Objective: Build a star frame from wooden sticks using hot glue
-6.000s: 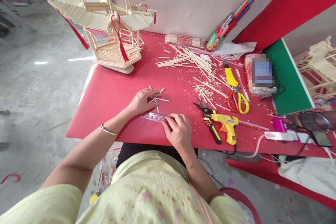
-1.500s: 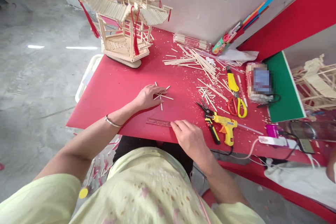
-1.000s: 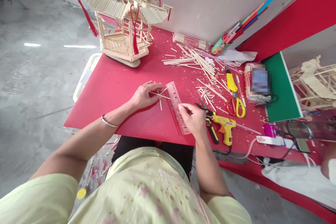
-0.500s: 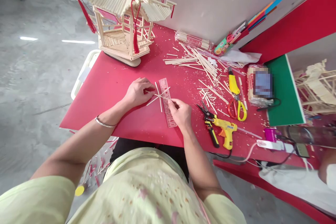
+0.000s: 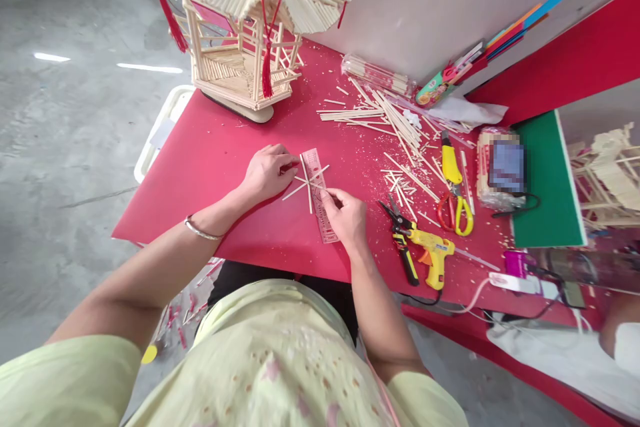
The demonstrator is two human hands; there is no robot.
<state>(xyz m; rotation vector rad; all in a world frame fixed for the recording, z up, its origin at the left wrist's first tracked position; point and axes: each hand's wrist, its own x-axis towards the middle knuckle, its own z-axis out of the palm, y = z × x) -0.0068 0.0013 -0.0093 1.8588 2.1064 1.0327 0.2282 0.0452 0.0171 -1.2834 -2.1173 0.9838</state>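
A star of crossed thin wooden sticks sits between my two hands, low over the red table. My left hand, with a silver bangle on the wrist, has its fingers curled together at the star's left tip; the exact contact is partly hidden. On the opposite side, my right hand pinches the right end of a stick between thumb and forefinger. Beneath the star and partly under the right hand lies a pink see-through stencil ruler.
A stick-built pavilion model with red tassels stands back left. Loose sticks and crumbs litter the right half. Pliers, a yellow glue gun, scissors and a yellow-handled cutter lie right. A person's arm shows lower right.
The view has shifted slightly, so the table things sit a little further right. My left fingertips are slightly further from the star's centre. My right hand keeps its pinch.
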